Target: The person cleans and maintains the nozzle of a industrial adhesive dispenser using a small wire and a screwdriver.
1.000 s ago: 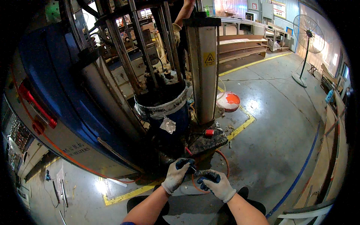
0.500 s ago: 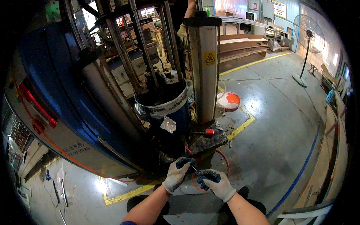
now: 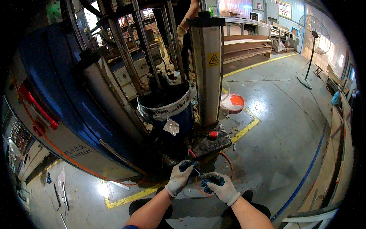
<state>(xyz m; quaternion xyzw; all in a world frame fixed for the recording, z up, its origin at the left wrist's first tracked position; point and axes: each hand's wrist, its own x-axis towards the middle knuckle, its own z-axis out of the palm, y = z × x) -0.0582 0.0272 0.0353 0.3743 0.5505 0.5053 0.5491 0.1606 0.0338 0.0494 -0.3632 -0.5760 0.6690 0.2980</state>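
Note:
My left hand point(image 3: 180, 179), in a white glove with dark coated fingers, is closed in a pinch. A thin pale rod point(image 3: 197, 173) sticks out of its fingertips toward the other hand. My right hand point(image 3: 221, 187), gloved the same way, is closed just beside it; its curled fingers hide what they hold, if anything. Beyond both hands, a red-handled tool point(image 3: 213, 134) with a thin shaft lies on the dirty machine base point(image 3: 218, 144). A smaller red piece point(image 3: 191, 153) is at the base's near edge, close to my left hand.
A dark blue drum point(image 3: 181, 122) with a pale wrapped rim stands under machine rods, between two metal columns point(image 3: 207, 76). An orange hose point(image 3: 231, 168) loops by my right hand. Behind the column is another person's gloved hand point(image 3: 181, 31). A red-and-white bucket point(image 3: 231, 103) stands right.
Behind the column, the other person's arm has shifted and their gloved hand now shows more clearly. My own hands stay almost in the same place and pose.

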